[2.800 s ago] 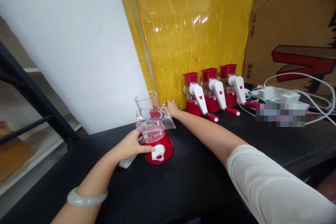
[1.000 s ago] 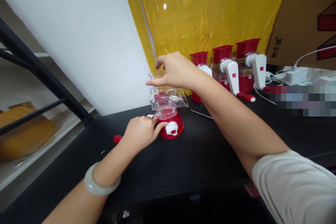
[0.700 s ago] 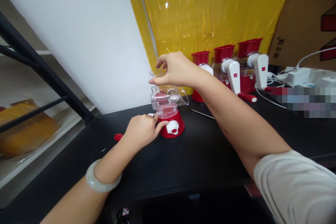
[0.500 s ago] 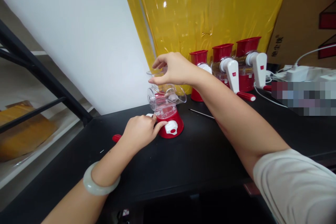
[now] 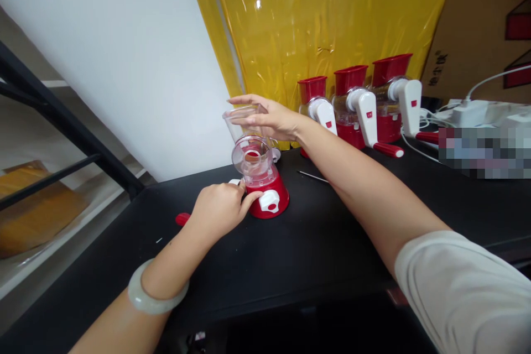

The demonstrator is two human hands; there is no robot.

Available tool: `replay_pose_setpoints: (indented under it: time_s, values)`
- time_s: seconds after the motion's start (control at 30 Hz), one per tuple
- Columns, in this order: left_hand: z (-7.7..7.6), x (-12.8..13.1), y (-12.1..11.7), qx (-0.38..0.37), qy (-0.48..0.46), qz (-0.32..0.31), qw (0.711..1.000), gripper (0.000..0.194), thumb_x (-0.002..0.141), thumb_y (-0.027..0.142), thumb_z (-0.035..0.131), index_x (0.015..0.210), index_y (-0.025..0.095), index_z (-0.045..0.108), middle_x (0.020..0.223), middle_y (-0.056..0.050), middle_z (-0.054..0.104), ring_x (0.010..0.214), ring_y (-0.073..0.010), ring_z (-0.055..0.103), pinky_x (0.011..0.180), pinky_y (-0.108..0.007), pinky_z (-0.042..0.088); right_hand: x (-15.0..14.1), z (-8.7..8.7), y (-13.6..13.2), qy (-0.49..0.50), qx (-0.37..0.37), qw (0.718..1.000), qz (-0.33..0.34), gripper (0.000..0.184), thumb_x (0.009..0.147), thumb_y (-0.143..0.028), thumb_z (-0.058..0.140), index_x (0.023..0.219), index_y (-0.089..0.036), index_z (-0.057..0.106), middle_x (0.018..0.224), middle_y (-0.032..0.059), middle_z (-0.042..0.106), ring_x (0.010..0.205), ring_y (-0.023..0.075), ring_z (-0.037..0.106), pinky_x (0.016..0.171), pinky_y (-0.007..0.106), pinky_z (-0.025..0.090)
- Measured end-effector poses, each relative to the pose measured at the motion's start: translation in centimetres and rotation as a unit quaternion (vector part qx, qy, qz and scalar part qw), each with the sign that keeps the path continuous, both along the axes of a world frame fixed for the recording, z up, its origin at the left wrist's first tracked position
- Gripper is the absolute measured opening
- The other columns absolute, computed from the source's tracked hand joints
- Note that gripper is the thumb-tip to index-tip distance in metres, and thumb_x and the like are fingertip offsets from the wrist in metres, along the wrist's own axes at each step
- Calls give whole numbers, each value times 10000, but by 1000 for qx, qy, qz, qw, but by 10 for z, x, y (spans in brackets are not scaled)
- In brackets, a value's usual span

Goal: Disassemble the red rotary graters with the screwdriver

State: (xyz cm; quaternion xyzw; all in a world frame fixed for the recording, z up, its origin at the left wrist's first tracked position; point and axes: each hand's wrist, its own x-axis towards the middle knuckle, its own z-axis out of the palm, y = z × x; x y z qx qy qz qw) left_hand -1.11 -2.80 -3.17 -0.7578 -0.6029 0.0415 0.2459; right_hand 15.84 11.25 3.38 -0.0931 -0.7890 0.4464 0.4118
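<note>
Head view: left hand (image 5: 218, 211) clamped on red-based, clear-plastic drum grinder (image 5: 259, 166), thumb at white knob (image 5: 269, 202). Grinder upright on black tabletop (image 5: 315, 249), left of three red-and-white crank grinders (image 5: 365, 110). Right hand (image 5: 271, 119), fingers apart, at clear hopper (image 5: 235, 126); contact unclear.

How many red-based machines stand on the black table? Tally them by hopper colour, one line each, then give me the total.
Red-hopper machines: 3
Clear-hopper machine: 1
Total: 4
</note>
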Motion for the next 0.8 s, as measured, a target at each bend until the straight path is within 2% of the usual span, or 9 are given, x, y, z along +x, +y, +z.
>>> replay_pose_setpoints:
  time_s: [0.1, 0.3, 0.37, 0.47, 0.53, 0.6, 0.7, 0.73, 0.8]
  values:
    - [1, 2, -1, -1, -2, 3, 1000, 708, 932, 611, 195, 891, 138, 720, 747, -150, 712, 689, -292, 685, 543, -317, 417, -3, -6, 1, 2, -44, 999, 8, 465, 768, -395, 692, 1172, -221, 539, 1304, 129, 615, 1190, 194, 584, 932, 394, 498]
    - [1, 0, -1, 6, -24, -2, 1000, 681, 917, 627, 243, 829, 148, 719, 737, -144, 713, 675, -268, 678, 552, -307, 413, -5, -8, 4, 30, -79, 996, 36, 379, 741, -381, 712, 1045, -222, 551, 1278, 108, 636, 1157, 167, 605, 925, 362, 492]
    - [2, -4, 0, 4, -60, -5, 998, 644, 901, 638, 293, 801, 167, 720, 718, -124, 715, 674, -253, 676, 570, -301, 421, -5, -8, 4, 32, -95, 994, 33, 368, 745, -367, 708, 1043, -216, 554, 1279, 107, 632, 1157, 164, 603, 923, 347, 492]
    - [2, -12, 5, -17, -164, -22, 986, 551, 869, 638, 396, 840, 204, 734, 749, -84, 736, 692, -232, 678, 623, -305, 464, -5, -10, 4, 36, -105, 993, 28, 380, 754, -365, 698, 1074, -210, 562, 1282, 107, 625, 1160, 167, 600, 918, 335, 498]
    - [-1, -17, 9, -29, -263, -41, 963, 493, 832, 624, 493, 926, 198, 723, 855, -82, 750, 756, -226, 690, 705, -319, 511, -4, -10, 5, 41, -102, 993, 39, 397, 746, -369, 702, 1085, -211, 570, 1271, 101, 630, 1153, 168, 605, 921, 329, 499]
    - [-8, -19, 14, -35, -374, -66, 924, 528, 793, 587, 588, 1100, 162, 652, 1044, -113, 728, 900, -230, 692, 816, -336, 538, 0, -9, 7, 46, -93, 993, 48, 424, 738, -369, 706, 1107, -211, 570, 1257, 98, 636, 1142, 166, 612, 929, 326, 495]
    - [-21, -17, 19, -80, -489, -122, 860, 744, 822, 493, 612, 1418, 144, 338, 1371, -171, 548, 1181, -232, 594, 976, -375, 500, 8, -2, 8, 51, -70, 996, 19, 506, 754, -387, 686, 1204, -218, 528, 1258, 101, 633, 1123, 172, 623, 929, 344, 494]
    - [-26, -16, 20, -100, -505, -136, 847, 775, 847, 467, 589, 1464, 154, 240, 1440, -180, 474, 1244, -230, 548, 1018, -393, 473, 12, 1, 7, 54, -63, 997, -1, 541, 763, -402, 675, 1244, -222, 503, 1261, 102, 630, 1115, 177, 627, 922, 354, 496]
    - [-33, -13, 21, -124, -519, -145, 833, 765, 883, 435, 548, 1492, 175, 166, 1515, -185, 362, 1322, -238, 471, 1071, -426, 425, 20, 8, 6, 64, -50, 996, -36, 618, 768, -445, 663, 1307, -230, 452, 1260, 103, 628, 1100, 187, 635, 904, 370, 501]
